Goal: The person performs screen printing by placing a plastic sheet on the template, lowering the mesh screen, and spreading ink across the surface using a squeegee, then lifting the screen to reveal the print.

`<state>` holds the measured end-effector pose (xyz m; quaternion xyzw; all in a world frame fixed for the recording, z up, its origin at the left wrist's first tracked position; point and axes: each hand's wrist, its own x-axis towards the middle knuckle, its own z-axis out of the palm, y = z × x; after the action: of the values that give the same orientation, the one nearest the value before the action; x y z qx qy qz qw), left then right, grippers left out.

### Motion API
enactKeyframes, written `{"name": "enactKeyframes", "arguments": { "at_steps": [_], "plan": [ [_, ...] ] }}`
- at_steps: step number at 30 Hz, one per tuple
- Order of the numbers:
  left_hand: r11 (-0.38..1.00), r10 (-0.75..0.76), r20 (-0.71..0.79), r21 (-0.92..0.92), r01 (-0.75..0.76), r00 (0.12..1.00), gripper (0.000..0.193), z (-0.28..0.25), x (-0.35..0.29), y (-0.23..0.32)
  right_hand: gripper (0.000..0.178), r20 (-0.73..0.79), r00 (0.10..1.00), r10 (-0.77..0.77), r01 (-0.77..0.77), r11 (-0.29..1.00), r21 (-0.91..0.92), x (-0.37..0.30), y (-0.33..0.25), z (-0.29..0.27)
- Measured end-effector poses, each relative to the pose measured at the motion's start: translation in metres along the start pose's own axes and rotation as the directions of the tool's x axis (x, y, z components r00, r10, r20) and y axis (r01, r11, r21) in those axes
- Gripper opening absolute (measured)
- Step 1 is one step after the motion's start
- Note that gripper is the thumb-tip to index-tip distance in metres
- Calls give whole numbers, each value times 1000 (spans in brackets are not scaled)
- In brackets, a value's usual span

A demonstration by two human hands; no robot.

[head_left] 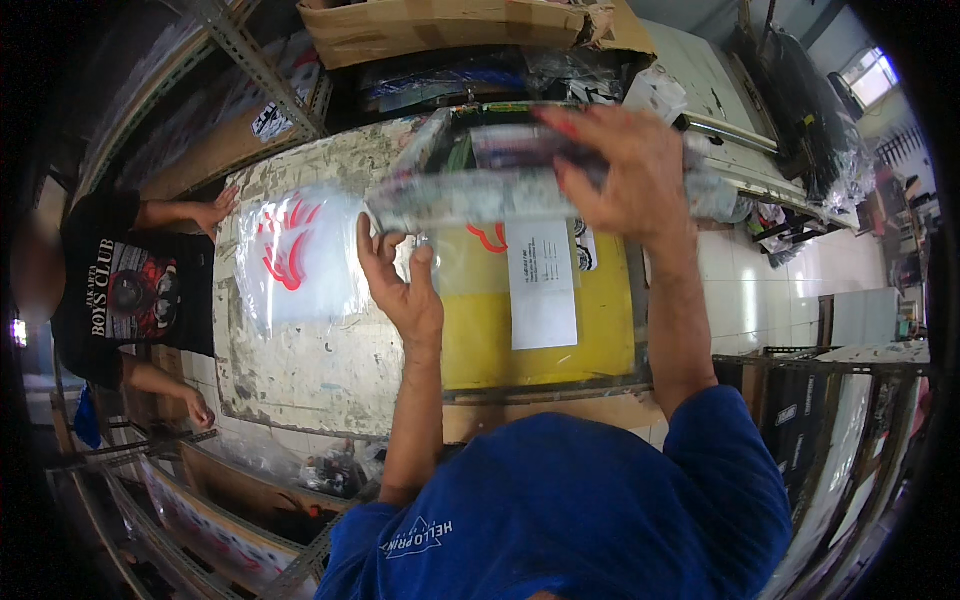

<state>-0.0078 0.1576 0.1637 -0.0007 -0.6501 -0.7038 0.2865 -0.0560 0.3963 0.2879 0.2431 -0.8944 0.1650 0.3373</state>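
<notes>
One left hand point(405, 288) curled beside a blurred pale bar point(480, 200), centre; the right hand point(628, 165) overlapped it, upper right; I couldn't tell either grip.

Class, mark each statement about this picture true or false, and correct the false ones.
1. The white paper lies on the yellow panel. True.
2. The long object by the person's hands looks sharp. False: it is blurred.
3. The right hand is higher in the picture than the left hand. True.
4. The co-worker's shirt is plain yellow. False: it is black with a print.
5. The person's own shirt is blue. True.
6. The cardboard box is nearer the person than the yellow panel. False: it is farther away.
</notes>
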Motion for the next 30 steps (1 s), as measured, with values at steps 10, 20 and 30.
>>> {"name": "enactKeyframes", "arguments": {
  "at_steps": [10,20,30],
  "plan": [
    [439,-100,-44,894,84,994,29,-54,-86,-137,39,244,920,306,-332,940,75,82,9,-28],
    [882,-277,-331,285,375,902,20,-24,-62,-97,38,85,985,152,-166,968,187,90,26,-17],
    [899,-147,-557,269,345,817,15,-173,-33,-98,36,39,999,24,-25,1000,13,80,52,9]
  ]
}}
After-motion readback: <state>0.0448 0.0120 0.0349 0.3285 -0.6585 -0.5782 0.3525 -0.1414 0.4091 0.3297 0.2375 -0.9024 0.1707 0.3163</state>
